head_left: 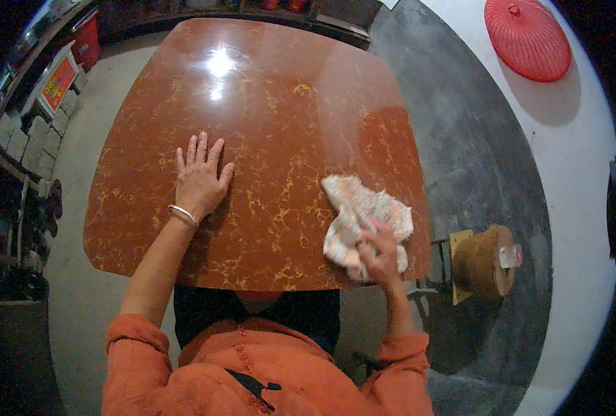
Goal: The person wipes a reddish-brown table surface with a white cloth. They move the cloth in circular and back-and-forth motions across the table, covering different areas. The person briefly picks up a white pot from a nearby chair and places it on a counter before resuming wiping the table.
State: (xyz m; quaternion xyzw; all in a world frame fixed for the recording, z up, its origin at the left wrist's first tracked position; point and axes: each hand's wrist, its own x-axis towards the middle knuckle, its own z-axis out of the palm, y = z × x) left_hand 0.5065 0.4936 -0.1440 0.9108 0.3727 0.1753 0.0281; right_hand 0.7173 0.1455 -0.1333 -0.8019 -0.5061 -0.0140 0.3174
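Observation:
A reddish-brown table with gold marbled veins fills the middle of the view. My left hand lies flat on its left part, fingers spread, with nothing in it. A silver bangle circles that wrist. Close to the table's near right corner, my right hand presses on a crumpled cleaning cloth, whitish with pale orange patches. The fingers are bent onto the cloth and slightly blurred. The cloth spreads out beyond the hand, mostly to the far side and the left, against the tabletop.
Right of the table stands a round wooden block with a small clear and white item on its side. A red domed woven cover hangs on the white wall. Grey blocks and a red-and-white box line the left side.

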